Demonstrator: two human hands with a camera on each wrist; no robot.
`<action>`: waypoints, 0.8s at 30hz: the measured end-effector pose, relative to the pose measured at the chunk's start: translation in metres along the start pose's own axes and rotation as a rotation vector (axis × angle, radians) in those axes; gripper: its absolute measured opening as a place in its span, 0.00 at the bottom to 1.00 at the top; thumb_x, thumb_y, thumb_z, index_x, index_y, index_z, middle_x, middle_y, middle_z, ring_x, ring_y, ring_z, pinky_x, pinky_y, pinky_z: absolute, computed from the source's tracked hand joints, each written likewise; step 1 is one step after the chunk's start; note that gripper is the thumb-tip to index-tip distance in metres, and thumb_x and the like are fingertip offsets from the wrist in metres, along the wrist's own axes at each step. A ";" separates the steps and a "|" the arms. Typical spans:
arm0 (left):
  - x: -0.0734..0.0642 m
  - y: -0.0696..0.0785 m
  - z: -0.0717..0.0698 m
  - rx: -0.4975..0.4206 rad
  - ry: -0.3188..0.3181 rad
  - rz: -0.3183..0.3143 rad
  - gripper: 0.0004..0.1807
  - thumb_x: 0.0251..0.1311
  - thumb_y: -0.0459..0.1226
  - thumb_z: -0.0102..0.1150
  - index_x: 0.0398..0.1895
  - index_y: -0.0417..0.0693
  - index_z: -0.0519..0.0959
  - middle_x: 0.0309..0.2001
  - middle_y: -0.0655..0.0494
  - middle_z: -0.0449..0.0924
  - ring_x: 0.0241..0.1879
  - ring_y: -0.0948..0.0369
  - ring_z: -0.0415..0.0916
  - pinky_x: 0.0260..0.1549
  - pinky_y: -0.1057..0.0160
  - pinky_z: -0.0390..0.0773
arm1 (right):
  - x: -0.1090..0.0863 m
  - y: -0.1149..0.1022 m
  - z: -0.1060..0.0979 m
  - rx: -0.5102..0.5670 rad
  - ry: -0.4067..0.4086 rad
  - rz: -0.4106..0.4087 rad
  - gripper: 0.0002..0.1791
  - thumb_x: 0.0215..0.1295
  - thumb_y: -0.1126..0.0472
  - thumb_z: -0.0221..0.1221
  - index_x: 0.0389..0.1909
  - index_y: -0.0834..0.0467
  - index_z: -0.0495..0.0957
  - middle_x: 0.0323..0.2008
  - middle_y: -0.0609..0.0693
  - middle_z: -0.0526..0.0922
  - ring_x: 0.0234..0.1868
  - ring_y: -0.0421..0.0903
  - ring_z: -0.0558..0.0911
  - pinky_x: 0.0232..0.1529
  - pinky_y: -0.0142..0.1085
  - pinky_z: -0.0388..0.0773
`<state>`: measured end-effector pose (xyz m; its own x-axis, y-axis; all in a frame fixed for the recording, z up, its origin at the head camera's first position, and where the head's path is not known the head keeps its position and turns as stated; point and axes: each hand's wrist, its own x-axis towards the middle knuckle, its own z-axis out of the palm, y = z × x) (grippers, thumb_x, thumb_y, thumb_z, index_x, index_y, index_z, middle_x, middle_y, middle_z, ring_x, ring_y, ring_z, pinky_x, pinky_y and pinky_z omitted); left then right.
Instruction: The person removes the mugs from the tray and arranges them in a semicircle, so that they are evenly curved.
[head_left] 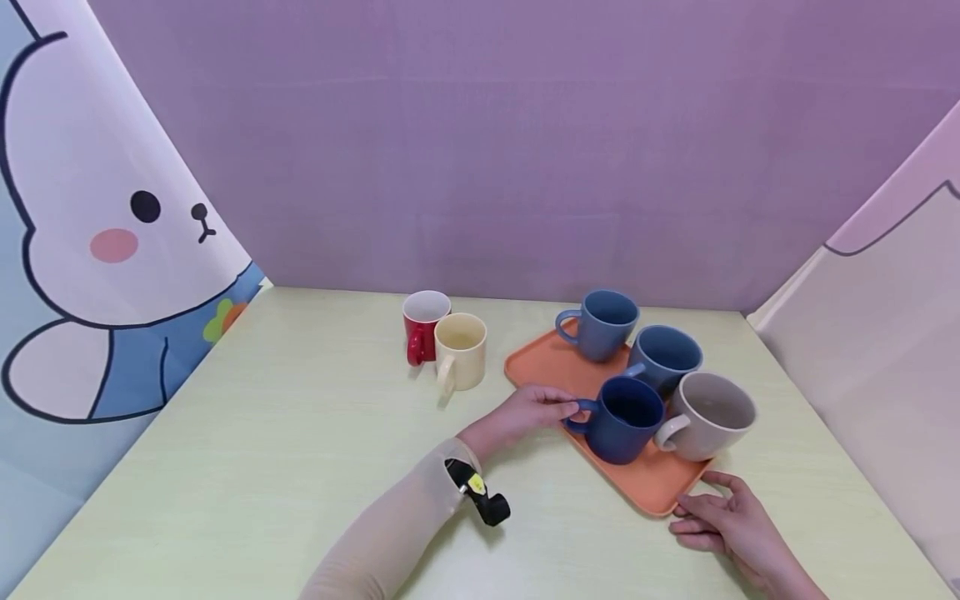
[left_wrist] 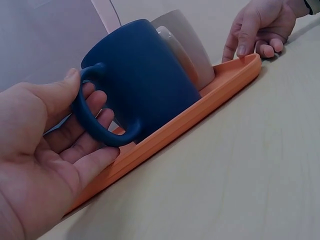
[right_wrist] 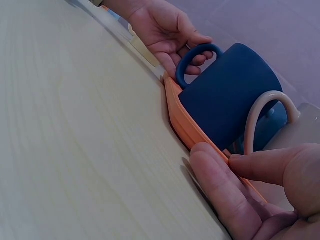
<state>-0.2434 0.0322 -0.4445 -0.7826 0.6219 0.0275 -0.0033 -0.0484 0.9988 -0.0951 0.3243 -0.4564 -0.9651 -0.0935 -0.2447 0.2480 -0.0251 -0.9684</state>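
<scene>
My left hand (head_left: 534, 408) grips the handle of a dark blue mug (head_left: 624, 421), thumb on one side and fingers curled behind it in the left wrist view. The mug stands upright on an orange tray (head_left: 652, 487), at its near side. At the tray's near right corner, my right hand (head_left: 731, 525) pinches the rim (right_wrist: 187, 127) between thumb and fingers. A pale grey mug (head_left: 712, 417) stands on the tray beside the dark blue one. Behind them are two lighter blue mugs, one in the middle (head_left: 667, 354) and one farther back (head_left: 606, 325).
Left of the tray, a cream mug (head_left: 461, 354) and a red mug (head_left: 423, 325) with a white inside stand close together on the pale table (head_left: 262, 467). A purple backdrop (head_left: 480, 167) rises behind the table, with printed panels on both sides.
</scene>
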 end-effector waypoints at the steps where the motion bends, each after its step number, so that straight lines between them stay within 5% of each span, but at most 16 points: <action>1: 0.000 0.001 0.000 0.004 0.001 -0.002 0.13 0.70 0.31 0.57 0.51 0.30 0.82 0.47 0.37 0.84 0.49 0.59 0.82 0.45 0.65 0.82 | 0.000 0.000 0.000 0.000 0.000 0.001 0.35 0.73 0.73 0.50 0.62 0.73 0.33 0.33 0.54 0.86 0.31 0.48 0.88 0.34 0.42 0.86; 16: -0.001 0.007 0.000 0.079 0.037 0.027 0.11 0.66 0.30 0.61 0.46 0.28 0.83 0.40 0.38 0.86 0.37 0.66 0.81 0.36 0.69 0.81 | 0.000 0.000 0.002 -0.006 0.033 0.010 0.35 0.72 0.74 0.50 0.63 0.73 0.33 0.33 0.55 0.86 0.31 0.49 0.88 0.33 0.42 0.86; 24: -0.009 0.015 -0.001 0.022 0.065 0.036 0.13 0.67 0.27 0.58 0.50 0.25 0.81 0.43 0.34 0.84 0.42 0.57 0.85 0.43 0.62 0.84 | -0.002 -0.003 0.004 -0.020 0.047 0.057 0.35 0.73 0.73 0.50 0.64 0.73 0.32 0.33 0.56 0.86 0.31 0.49 0.88 0.34 0.43 0.87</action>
<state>-0.2368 0.0249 -0.4298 -0.8206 0.5682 0.0618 0.0389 -0.0523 0.9979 -0.0940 0.3211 -0.4526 -0.9525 -0.0472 -0.3007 0.3011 -0.0012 -0.9536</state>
